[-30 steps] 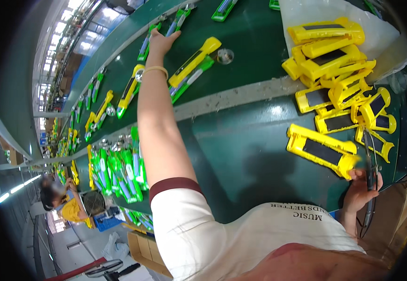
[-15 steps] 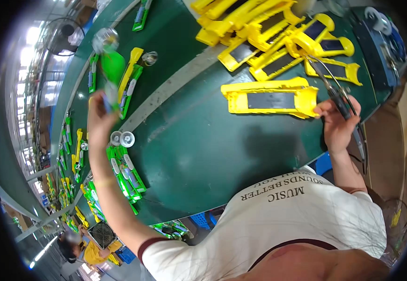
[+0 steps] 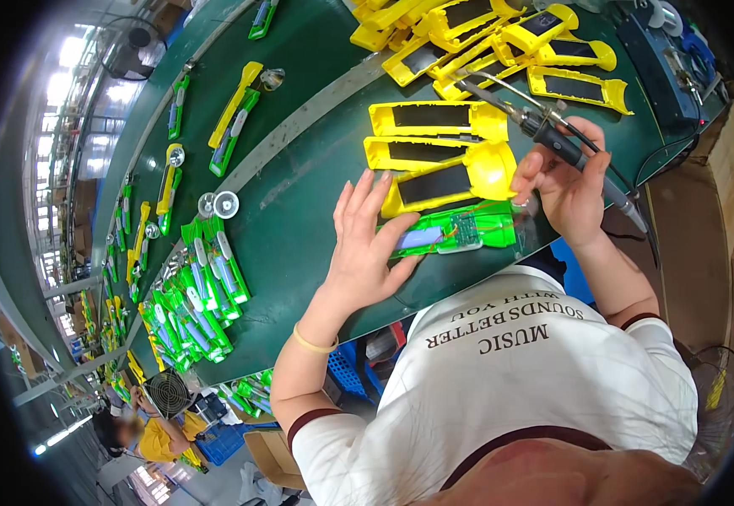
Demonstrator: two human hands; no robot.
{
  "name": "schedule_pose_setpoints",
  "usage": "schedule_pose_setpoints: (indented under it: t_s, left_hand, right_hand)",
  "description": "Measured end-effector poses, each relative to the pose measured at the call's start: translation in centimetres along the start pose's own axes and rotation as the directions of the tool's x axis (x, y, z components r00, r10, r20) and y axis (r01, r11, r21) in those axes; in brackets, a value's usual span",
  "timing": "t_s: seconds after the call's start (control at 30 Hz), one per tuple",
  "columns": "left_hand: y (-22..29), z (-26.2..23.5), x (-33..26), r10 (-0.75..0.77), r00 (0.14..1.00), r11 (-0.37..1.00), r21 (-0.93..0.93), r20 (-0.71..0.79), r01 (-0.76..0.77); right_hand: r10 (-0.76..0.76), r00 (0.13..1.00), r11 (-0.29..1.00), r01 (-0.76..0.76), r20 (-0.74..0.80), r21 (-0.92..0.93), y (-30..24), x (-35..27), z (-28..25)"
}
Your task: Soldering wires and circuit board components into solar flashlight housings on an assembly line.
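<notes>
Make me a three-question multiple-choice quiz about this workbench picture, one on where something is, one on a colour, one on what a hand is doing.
1. Where does the green half-shell with the circuit board lie?
A. On the green table's near edge, between the two hands
B. On the far conveyor lane
C. On the floor

2. What colour are the shells piled at the table's far side?
A. Blue
B. Yellow
C. White

3. What is the right hand doing?
A. Resting flat and empty
B. Holding a soldering iron
C. Lifting a box

Answers: 1 A, the half-shell sits by the table's near edge with the left hand on its left end and the right hand beside its right end. 2 B, the heap is yellow. 3 B, its fingers wrap the iron's dark handle, tip pointing away.
</notes>
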State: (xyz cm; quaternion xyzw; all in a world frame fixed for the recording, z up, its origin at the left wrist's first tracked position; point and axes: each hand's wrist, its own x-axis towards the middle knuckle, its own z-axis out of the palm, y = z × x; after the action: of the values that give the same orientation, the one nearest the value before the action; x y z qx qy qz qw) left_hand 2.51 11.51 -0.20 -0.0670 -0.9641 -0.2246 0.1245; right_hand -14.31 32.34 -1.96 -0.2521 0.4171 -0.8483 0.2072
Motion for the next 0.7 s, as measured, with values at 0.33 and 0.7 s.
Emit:
schedule_pose_setpoints:
  t_s: [0.33, 0.7]
  left_hand:
    - [-1.9, -3.2, -4.3, -0.125, 0.989, 0.991, 0.066, 0.084, 0.119]
    - [-0.9, -1.9, -7.5, -0.259, 0.965, 0.958, 0.123, -0.033, 0.261]
  right_hand:
    - [-0.108, 0.992, 0.985, 0.096, -0.072, -0.146, 1.1, -1.4, -3.5]
    - [-0.068, 0.998, 0.998, 0.068, 0.010, -0.013, 0.9, -1.9, -1.4]
